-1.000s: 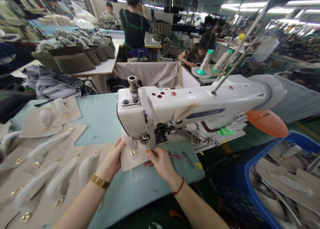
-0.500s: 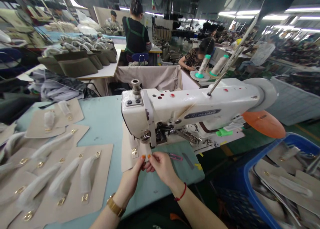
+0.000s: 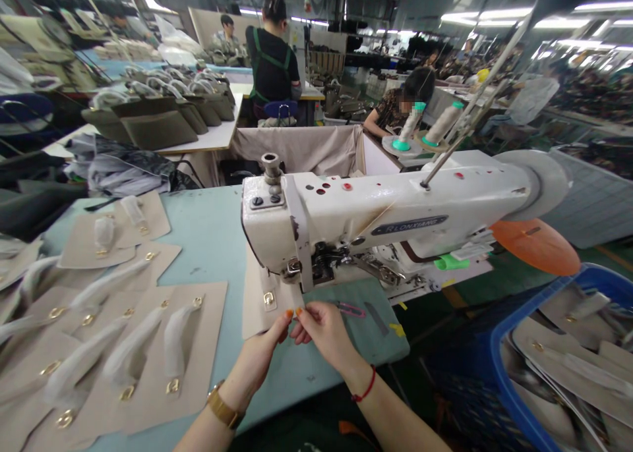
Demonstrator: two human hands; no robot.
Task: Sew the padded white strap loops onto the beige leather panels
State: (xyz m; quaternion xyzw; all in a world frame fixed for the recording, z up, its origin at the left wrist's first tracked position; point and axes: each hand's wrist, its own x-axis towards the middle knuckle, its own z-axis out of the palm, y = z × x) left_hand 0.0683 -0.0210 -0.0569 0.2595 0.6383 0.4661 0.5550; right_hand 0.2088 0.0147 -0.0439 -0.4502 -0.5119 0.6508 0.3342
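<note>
A beige bag panel [image 3: 254, 315] with a gold buckle [image 3: 268, 298] lies partly under the head of a white sewing machine [image 3: 341, 208]. My left hand [image 3: 267, 350] pinches the panel's near right edge between thumb and curled fingers. Right beside it, thumb nearly touching the other thumb, my right hand [image 3: 324, 333] grips the same edge. The needle area is hidden behind the machine head, and the far part of the panel is covered too.
Several beige panels [image 3: 210, 346] with wrapped handles spread over the table's left side. Pink thread snips [image 3: 351, 309] and a grey blade [image 3: 376, 318] lie right of my hands. A blue basket [image 3: 487, 346] of panels stands at right. Co-workers sit beyond the machine.
The whole view has shifted slightly, so the machine sits a little further right. Both hands keep their pinch on the panel edge, which looks nearly unmoved under the machine.
</note>
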